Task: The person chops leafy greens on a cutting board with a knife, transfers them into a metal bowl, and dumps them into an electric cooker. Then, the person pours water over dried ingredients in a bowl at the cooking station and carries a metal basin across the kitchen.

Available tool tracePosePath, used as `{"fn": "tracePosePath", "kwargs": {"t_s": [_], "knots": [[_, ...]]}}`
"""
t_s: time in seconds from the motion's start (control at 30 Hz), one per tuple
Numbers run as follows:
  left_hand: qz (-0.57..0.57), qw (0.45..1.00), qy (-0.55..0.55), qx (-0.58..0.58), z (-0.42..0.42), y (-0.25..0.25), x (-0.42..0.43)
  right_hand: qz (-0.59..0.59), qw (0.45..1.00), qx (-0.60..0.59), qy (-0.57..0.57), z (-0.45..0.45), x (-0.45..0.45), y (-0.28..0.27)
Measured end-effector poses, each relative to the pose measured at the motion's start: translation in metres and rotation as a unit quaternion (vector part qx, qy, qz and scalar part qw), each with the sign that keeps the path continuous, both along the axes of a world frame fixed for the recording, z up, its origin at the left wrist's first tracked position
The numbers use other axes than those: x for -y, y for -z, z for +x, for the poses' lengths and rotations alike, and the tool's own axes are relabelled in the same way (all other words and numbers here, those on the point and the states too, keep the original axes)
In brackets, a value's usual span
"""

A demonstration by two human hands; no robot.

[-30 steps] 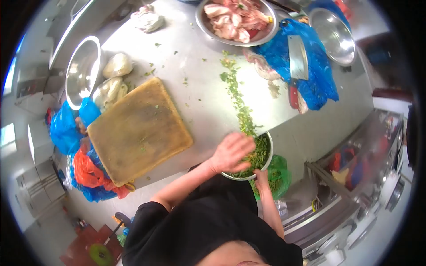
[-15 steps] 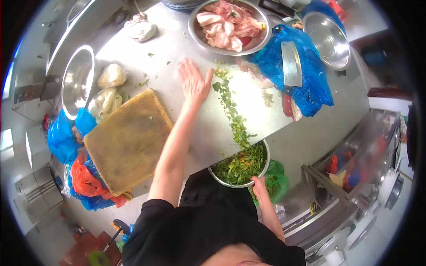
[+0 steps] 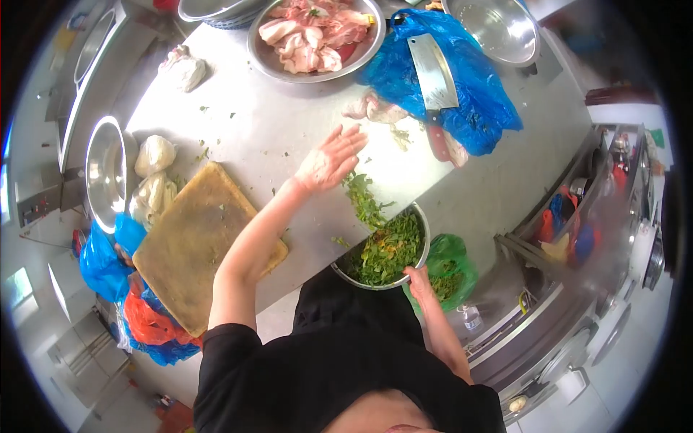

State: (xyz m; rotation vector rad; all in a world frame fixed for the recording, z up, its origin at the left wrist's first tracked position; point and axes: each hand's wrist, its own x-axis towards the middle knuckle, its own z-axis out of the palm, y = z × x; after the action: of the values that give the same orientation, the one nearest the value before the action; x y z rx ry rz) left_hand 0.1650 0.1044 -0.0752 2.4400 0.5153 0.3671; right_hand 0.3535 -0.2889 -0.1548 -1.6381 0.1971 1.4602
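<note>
My left hand (image 3: 333, 158) lies palm down with fingers stretched out over the metal table (image 3: 317, 224), beside a short heap of chopped greens (image 3: 365, 202). Those greens reach from near my palm to the table's edge. Below that edge is a steel bowl (image 3: 426, 234) filled with chopped green leaves (image 3: 386, 252) and a few orange bits. My right hand (image 3: 419, 283) grips the bowl's rim at its lower right. Just right of it hangs a green plastic bag (image 3: 462, 278) with greens inside.
A worn cutting board (image 3: 198, 242) lies left. At the back stand a bowl of raw meat (image 3: 317, 40) and a cleaver (image 3: 434, 76) on a blue bag (image 3: 484, 108). Another steel bowl (image 3: 108, 173) and tied bags (image 3: 154, 156) sit at the far left.
My left hand swept from over the bowl up to the table, then right to the greens. The long strip of greens has shortened into a heap near the edge. My right hand stays on the rim.
</note>
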Motion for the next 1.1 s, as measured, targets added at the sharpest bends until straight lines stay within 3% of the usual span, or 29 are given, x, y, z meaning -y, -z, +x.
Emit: {"fn": "tracePosePath", "kwargs": {"t_s": [0.33, 0.53, 0.6, 0.67, 0.73, 0.87, 0.93, 0.97, 1.03, 1.1], "knots": [[-0.073, 0.994, 0.061, 0.049, 0.015, -0.015, 0.108, -0.056, 0.998, 0.012, -0.026, -0.002, 0.003, 0.01], [-0.087, 0.989, 0.08, 0.089, 0.015, -0.006, 0.19, -0.012, 1.0, -0.004, -0.006, -0.011, 0.018, 0.018], [-0.175, 0.979, 0.06, 0.081, 0.014, 0.007, 0.232, 0.014, 1.0, 0.016, 0.0, -0.019, 0.022, 0.014], [-0.121, 0.987, 0.068, 0.078, 0.011, -0.001, 0.255, 0.037, 0.998, 0.041, 0.015, -0.019, 0.025, 0.011], [-0.1, 0.991, 0.053, 0.07, 0.014, -0.018, 0.264, -0.009, 0.998, 0.05, -0.035, -0.023, 0.037, -0.004], [-0.112, 0.987, 0.075, 0.092, 0.023, -0.036, 0.26, -0.003, 0.998, 0.008, 0.069, -0.039, 0.052, -0.001], [-0.206, 0.965, 0.019, 0.161, 0.028, -0.033, 0.263, 0.005, 0.997, 0.0, 0.074, -0.041, 0.065, 0.009], [-0.206, 0.965, 0.032, 0.159, 0.027, -0.031, 0.266, 0.012, 0.997, -0.007, 0.072, -0.043, 0.071, 0.013], [-0.296, 0.954, -0.03, 0.029, 0.026, -0.03, 0.272, 0.009, 0.996, -0.01, 0.086, -0.048, 0.077, 0.005], [-0.223, 0.973, 0.011, 0.053, 0.038, -0.035, 0.274, -0.031, 0.995, -0.001, 0.09, -0.047, 0.073, -0.026]]}}
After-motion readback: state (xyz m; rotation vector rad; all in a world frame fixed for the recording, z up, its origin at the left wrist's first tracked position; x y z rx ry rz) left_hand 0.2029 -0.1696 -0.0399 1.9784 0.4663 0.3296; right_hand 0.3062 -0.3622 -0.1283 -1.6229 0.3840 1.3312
